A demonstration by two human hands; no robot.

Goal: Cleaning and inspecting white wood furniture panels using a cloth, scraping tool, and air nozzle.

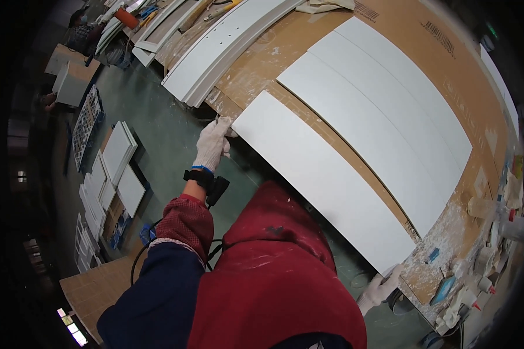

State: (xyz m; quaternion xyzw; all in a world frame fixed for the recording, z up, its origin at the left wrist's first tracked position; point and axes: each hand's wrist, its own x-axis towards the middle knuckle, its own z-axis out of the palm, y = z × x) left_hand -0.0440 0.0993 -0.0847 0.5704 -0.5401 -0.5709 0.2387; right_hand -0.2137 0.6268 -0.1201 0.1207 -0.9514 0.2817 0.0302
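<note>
- The person stands at the long edge of a workbench [285, 52] topped with brown fibreboard, holding a long white panel [320, 174] by its two ends.
- The left hand [212, 142], in a white work glove, closes its fingers over the panel's far-left corner, which lies at the bench edge. A grip at the corner gives control over both the long and short edges.
- The right hand [381, 288], also gloved in white, meets the panel's opposite end, near the bench's cluttered corner. An apron hides part of it; the fingers appear curled under the panel end, but the exact grip cannot be told.
- Hands set at opposite ends share the load of a long, thin board and keep it from flexing or swinging.
- The white panel lies flat on the bench, nearest the person, its long edge running along the bench front and slightly overhanging it.
- Two more white panels [384, 110] lie beside it, parallel, farther from the person, edges close together. The flat, side-by-side layout keeps every painted face exposed and unstacked.
- A red apron [273, 273] covers the person's front; a black wrist-worn device [206, 181] with a cable sits above the left glove.
- Bottles and small containers [495, 232] crowd the bench's right end, clear of the panels.
- White framed door panels [116, 168] lie on the green floor to the left, well apart from the bench.
</note>
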